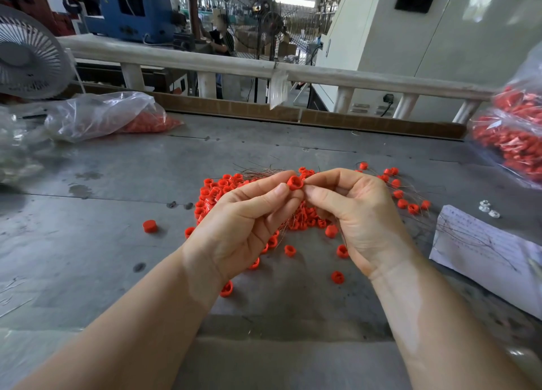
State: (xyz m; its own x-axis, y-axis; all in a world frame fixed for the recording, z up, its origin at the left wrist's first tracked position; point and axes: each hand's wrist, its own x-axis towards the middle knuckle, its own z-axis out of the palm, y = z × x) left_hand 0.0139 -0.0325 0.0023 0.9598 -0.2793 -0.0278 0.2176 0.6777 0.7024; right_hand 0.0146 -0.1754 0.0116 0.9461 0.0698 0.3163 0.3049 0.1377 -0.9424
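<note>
Fingertips meet dead centre of the frame: the left hand (240, 228) pinches a small round red plastic cap (294, 182) between thumb and curled forefinger, open mouth turned up toward the camera, held in the air above the grey metal table (102, 213). The right hand (360, 213) comes in from the other side, thumb and forefinger pressed together at the cap's right edge, the other fingers curled in behind; whether a wire sits in that pinch, I cannot tell. Right underneath lies the heap of matching red caps (211, 191), tangled with thin brownish wires (258, 171) at its far edge. Risk now, as I judge it: the cap is tiny and smooth, both grips are on its rim only, so a twist or squeeze off-centre could pop it out, and it would vanish among its lookalikes below or roll off like the lone red cap (150, 226) at lower left. Loose wires could also snag a finger and drag neighbours along. At the right edge, a white sheet of paper (484, 243) sits near the work.
</note>
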